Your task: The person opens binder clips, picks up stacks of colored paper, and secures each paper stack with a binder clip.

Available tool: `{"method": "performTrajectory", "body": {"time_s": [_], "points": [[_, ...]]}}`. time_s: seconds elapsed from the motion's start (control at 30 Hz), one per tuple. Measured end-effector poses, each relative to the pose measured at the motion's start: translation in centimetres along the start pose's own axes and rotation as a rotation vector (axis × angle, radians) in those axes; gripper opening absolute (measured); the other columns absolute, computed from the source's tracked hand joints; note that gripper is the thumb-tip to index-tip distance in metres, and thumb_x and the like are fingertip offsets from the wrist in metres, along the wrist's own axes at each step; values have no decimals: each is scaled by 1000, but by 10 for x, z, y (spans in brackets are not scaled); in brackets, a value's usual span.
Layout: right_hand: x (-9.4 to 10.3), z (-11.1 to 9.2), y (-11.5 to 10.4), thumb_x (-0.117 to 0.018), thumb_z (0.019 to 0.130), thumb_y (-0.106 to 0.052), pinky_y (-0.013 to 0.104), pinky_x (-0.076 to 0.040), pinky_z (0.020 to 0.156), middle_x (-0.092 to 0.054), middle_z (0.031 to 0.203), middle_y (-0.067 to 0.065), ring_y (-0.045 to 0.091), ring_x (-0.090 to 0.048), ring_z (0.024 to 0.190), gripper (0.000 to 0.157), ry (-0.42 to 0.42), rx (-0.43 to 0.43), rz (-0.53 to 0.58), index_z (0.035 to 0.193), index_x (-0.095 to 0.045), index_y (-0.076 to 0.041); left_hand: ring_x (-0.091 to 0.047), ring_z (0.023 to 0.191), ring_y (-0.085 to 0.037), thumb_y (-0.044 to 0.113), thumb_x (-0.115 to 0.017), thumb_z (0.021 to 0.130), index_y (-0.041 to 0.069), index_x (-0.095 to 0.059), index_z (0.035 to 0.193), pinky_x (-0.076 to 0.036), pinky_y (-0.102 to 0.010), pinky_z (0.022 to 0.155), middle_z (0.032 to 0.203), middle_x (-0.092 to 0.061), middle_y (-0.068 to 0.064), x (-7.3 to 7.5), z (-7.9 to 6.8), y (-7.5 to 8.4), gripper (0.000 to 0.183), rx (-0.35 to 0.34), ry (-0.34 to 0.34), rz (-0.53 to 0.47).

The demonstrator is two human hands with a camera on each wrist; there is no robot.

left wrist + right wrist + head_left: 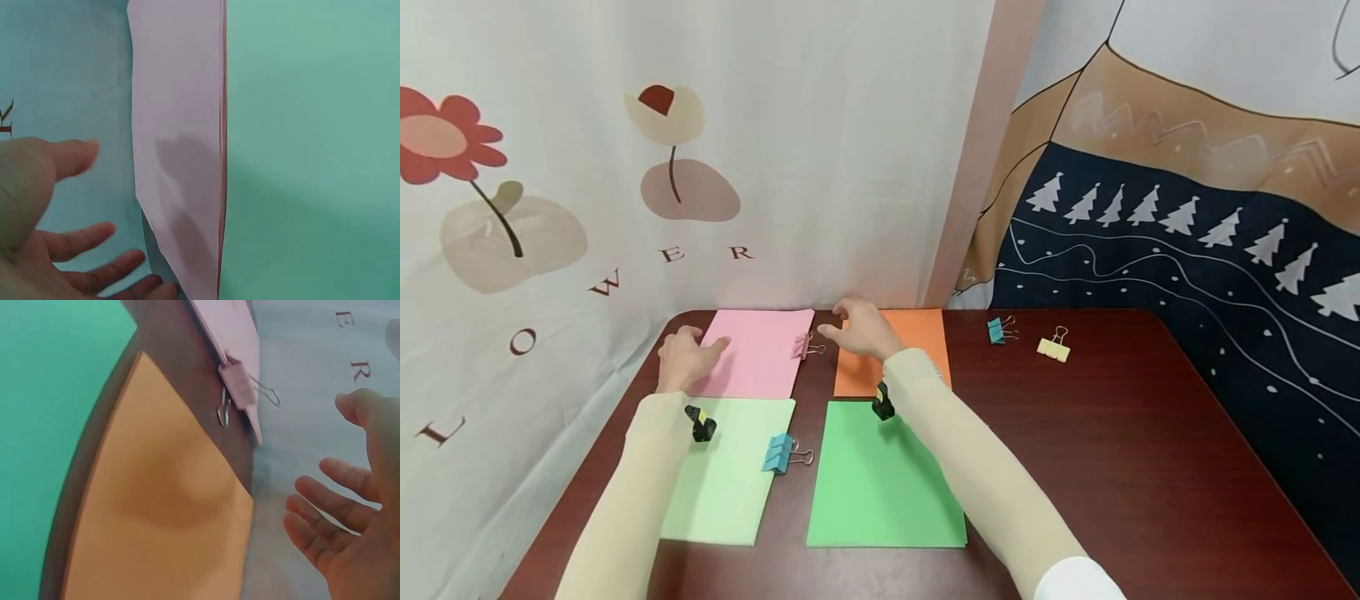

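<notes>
My left hand (687,360) hovers at the left edge of a pink paper stack (758,350), fingers spread and holding nothing. On that stack's right edge sits a pink binder clip (802,345). Over the far left part of an orange paper stack (917,342) is my right hand (867,328), its fingers loosely bent and nothing between them. In the right wrist view this hand (350,519) appears apart from the orange stack (162,487). A light green paper stack (722,483) lies nearer, with a blue binder clip (778,453) on its right edge. Beside it lies a bright green stack (883,483).
A small blue binder clip (997,330) and a yellow binder clip (1054,348) lie on the dark red-brown table (1112,467) at the back right. A white printed curtain (820,167) hangs along the table's far edge, with a dark tree-patterned cloth (1150,242) to the right.
</notes>
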State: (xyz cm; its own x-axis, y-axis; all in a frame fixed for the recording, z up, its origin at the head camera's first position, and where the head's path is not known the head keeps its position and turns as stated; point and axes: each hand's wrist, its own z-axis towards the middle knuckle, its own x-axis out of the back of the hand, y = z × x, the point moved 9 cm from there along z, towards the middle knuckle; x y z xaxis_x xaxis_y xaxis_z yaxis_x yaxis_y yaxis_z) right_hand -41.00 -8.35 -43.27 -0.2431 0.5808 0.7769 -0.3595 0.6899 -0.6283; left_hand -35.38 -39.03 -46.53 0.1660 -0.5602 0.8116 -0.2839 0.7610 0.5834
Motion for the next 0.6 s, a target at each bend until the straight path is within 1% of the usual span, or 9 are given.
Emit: {"method": "performTrajectory", "body": {"time_s": [0.1,0.13,0.2,0.3,0.43,0.6], "points": [[13,-5,4,-63,99,-49,41,-49,105,-61,137,9,24,-56,125,55,15,28,-46,137,-59,-10,-33,141,-54,57,-57,98,-7,-35,152,-31,-68,114,151,-37,-37,-1,-4,9,87,-29,-3,-58],[16,-7,4,-63,99,-49,41,-48,107,-61,139,8,24,-54,128,54,21,36,-56,138,-59,-11,-33,142,-54,58,-57,98,-6,-34,153,-31,-68,114,153,-36,-36,-1,-7,10,88,-37,-2,-71],[22,-11,5,-63,99,-49,42,-46,109,-59,141,7,25,-51,133,55,29,47,-57,139,-58,-12,-33,143,-53,60,-56,98,-4,-32,155,-32,-68,114,155,-34,-34,1,-13,13,89,-59,0,-86],[34,-18,10,-65,98,-47,44,-44,111,-59,142,5,25,-46,137,53,56,61,-38,140,-58,-14,-32,144,-53,61,-56,98,-1,-30,158,-32,-69,113,157,-33,-33,3,-24,23,90,-98,0,-106],[52,-31,21,-66,98,-46,47,-40,115,-56,146,4,25,-42,141,53,75,72,-51,141,-57,-16,-33,145,-53,61,-58,97,2,-29,159,-32,-69,113,158,-35,-31,1,-39,41,90,-149,-7,-115],[79,-48,43,-66,97,-49,49,-41,115,-53,149,2,25,-42,141,55,109,43,-98,142,-57,-19,-34,146,-50,60,-60,97,3,-33,158,-30,-67,115,157,-37,-29,-8,-54,67,88,-234,-13,-110]]}}
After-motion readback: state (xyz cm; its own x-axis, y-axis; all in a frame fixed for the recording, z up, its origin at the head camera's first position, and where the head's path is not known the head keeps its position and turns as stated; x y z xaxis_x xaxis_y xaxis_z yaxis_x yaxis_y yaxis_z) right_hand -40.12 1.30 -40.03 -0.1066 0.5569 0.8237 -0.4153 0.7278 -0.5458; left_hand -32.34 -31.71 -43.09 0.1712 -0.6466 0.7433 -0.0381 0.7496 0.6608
